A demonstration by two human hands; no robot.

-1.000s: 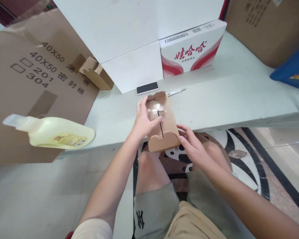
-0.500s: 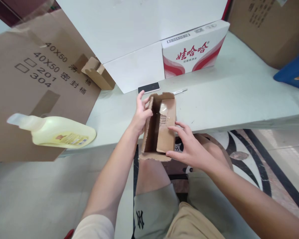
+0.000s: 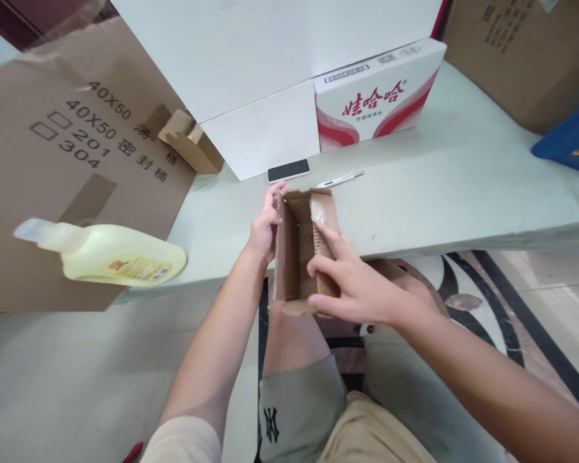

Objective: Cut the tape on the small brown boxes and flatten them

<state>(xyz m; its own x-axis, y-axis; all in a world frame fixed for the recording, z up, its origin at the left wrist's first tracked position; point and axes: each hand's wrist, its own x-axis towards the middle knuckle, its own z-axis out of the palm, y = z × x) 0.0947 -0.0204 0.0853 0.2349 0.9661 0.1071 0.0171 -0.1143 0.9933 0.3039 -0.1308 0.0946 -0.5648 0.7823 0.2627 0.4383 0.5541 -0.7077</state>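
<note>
I hold a small brown cardboard box [image 3: 294, 254] over my knees at the front edge of the pale table [image 3: 439, 193]. Its open side faces up and I see into the hollow inside. My left hand [image 3: 264, 225] grips the box's left wall, fingers curled over the far corner. My right hand [image 3: 352, 283] clasps the right wall, with fingers pressed on the taped flap and the thumb along the near edge. A pale yellow bottle [image 3: 110, 258] lies on its side to the left.
A phone [image 3: 288, 170] and a white pen [image 3: 340, 179] lie just beyond the box. Behind stand a white carton [image 3: 251, 77], a red-and-white printed carton [image 3: 374, 96] and a big brown carton [image 3: 67, 148]. A blue object [image 3: 572, 141] sits far right.
The box has been turned from its taped face up to its open side up. My right hand moved from the near end onto the right wall; my left hand shifted to the left wall.
</note>
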